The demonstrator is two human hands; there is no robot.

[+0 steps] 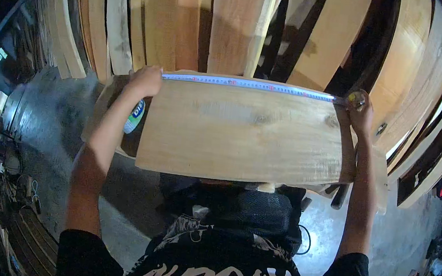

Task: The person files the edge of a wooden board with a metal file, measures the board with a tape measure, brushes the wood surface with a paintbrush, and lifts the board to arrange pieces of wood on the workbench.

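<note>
A pale wooden board (242,140) lies flat in front of me. Along its far edge stretches a measuring tape (249,84), its blade pulled out from side to side. At the board's far left corner, my left hand (145,81) is closed on the end of the blade. My right hand (362,115) grips the tape's case at the far right corner; the case is partly covered by the fingers. Beneath my left forearm, beside the board, is a green and white container (135,117) with blue lettering, partly hidden by the arm.
Several tall planks (239,25) lean in a row beyond the board. A dark handle (340,197) sticks out below the board's right side. Concrete floor (55,113) shows around the work surface, with timber strips (34,242) at lower left.
</note>
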